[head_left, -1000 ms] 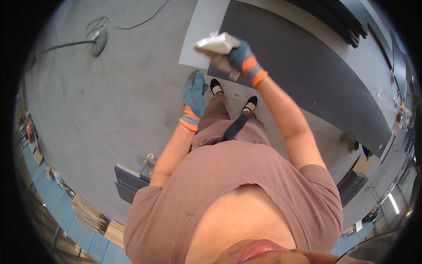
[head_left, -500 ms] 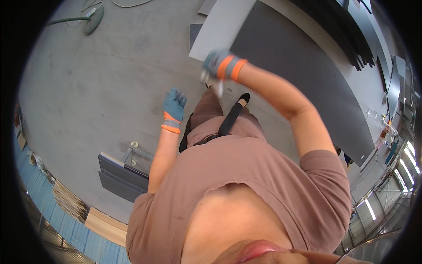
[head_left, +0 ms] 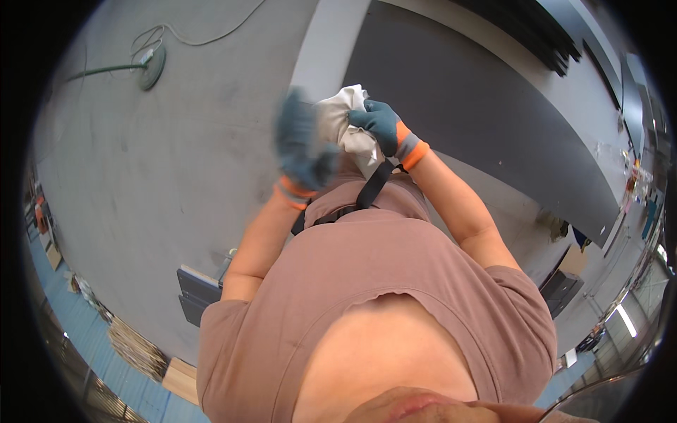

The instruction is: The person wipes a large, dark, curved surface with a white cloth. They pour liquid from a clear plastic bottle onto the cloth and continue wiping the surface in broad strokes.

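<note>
In my right hand (head_left: 384,125), gloved in blue-grey with an orange and grey cuff, the fingers and thumb pinch a crumpled off-white cloth (head_left: 337,121). Its folds hang in front of my trousers, and whether it is fabric or soft sheeting is hard to say. My left hand (head_left: 300,141), in a matching glove, is raised just left of the cloth. It is smeared by motion, but its thumb stands apart from the fingers and a gap separates it from the cloth.
A large dark grey panel (head_left: 458,92) on a lighter surface lies ahead and to the right. Dark strips (head_left: 525,32) are stacked beyond it. A round green base (head_left: 152,70) with a cable stands on the floor at far left. Dark boards (head_left: 196,287) sit behind my left arm.
My right hand has drawn back closer to my body, and the cloth in it now shows clearly. My left hand has risen toward the cloth and opened.
</note>
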The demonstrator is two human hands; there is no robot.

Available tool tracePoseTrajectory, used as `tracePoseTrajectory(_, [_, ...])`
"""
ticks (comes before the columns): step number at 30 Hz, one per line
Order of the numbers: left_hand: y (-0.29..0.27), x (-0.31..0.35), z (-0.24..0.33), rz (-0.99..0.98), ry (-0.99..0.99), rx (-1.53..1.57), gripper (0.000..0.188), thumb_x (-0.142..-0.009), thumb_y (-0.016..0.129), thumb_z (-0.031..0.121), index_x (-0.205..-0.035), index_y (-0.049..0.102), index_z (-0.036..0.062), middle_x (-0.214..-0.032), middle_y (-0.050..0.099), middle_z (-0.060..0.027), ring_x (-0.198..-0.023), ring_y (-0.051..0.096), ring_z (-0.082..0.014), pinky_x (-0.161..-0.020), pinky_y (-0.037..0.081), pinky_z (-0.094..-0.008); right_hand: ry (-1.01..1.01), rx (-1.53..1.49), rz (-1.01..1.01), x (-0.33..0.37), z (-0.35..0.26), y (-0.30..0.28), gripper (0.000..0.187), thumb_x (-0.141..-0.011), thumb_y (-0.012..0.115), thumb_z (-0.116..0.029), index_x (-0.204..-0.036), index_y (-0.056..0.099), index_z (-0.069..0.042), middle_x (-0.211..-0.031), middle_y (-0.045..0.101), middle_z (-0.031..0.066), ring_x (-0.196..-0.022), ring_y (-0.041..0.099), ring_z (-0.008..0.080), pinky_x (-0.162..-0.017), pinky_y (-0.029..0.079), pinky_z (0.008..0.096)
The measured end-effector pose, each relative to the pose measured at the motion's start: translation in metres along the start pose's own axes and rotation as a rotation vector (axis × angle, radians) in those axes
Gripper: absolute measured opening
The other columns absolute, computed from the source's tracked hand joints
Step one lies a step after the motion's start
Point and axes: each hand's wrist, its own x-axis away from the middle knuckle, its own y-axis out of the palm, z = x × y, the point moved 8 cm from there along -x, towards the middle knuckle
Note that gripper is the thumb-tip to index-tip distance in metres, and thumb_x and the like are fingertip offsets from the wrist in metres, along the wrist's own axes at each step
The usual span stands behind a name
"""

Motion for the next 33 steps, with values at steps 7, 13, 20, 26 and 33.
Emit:
tracePoseTrajectory(7, [0.155, 0.256, 0.002, -1.019, -0.994, 0.493, 0.035, -0.104, 0.059, 0.034, -0.108, 0.067, 0.0002, -0.100, 0.071, -0.0171, -0.093, 0.068, -0.0277, -0.087, 0.053, -0.0396, -0.169, -0.331, 0.203, 0.174, 0.028, -0.123, 0.028, -0.094, 0.065, -0.009, -0.119, 0.070, 0.001, -0.112, 0.070, 0.0048, -0.101, 0.066, 0.0131, -0.089, 0.055, 0.0308])
tracePoseTrajectory(13, [0.262, 0.164, 0.090, -0.677, -1.129, 0.883, 0.048, -0.107, 0.056, 0.041, -0.138, 0.061, 0.0049, -0.129, 0.069, -0.0075, -0.113, 0.066, -0.0238, -0.098, 0.053, -0.0362, -0.324, -0.696, 0.292, 0.277, 0.085, -0.207, 0.029, -0.098, 0.062, -0.012, -0.122, 0.067, 0.003, -0.110, 0.070, 0.0056, -0.099, 0.067, 0.0142, -0.088, 0.055, 0.0317])
tracePoseTrajectory(20, [0.359, 0.075, 0.308, -1.232, -1.392, 1.434, 0.060, -0.101, 0.068, 0.043, -0.140, 0.059, -0.0018, -0.126, 0.068, -0.0103, -0.111, 0.065, -0.0200, -0.096, 0.055, -0.0383, -0.384, -0.669, 0.403, 0.367, 0.150, -0.276, 0.042, -0.098, 0.062, -0.027, -0.130, 0.064, 0.001, -0.116, 0.069, 0.0074, -0.102, 0.065, 0.0154, -0.090, 0.055, 0.0325])
tracePoseTrajectory(26, [0.429, 0.085, 0.372, -1.364, -1.274, 1.249, 0.048, -0.102, 0.070, 0.034, -0.133, 0.064, -0.0023, -0.122, 0.070, -0.0117, -0.110, 0.067, -0.0205, -0.097, 0.056, -0.0376, -0.186, -0.449, 0.760, 0.443, 0.240, -0.374, 0.035, -0.092, 0.064, -0.016, -0.121, 0.070, 0.003, -0.107, 0.072, 0.0062, -0.092, 0.067, 0.0153, -0.083, 0.056, 0.0312])
tracePoseTrajectory(33, [0.527, 0.015, 0.463, -1.186, -1.534, 1.655, 0.057, -0.106, 0.063, 0.029, -0.150, 0.045, -0.0025, -0.137, 0.061, -0.0173, -0.119, 0.066, -0.0294, -0.104, 0.056, -0.0442, -0.659, -0.879, 0.552, 0.477, 0.238, -0.468, 0.073, -0.099, 0.062, -0.057, -0.151, 0.049, -0.008, -0.140, 0.062, 0.0111, -0.119, 0.064, 0.0294, -0.100, 0.056, 0.0455])
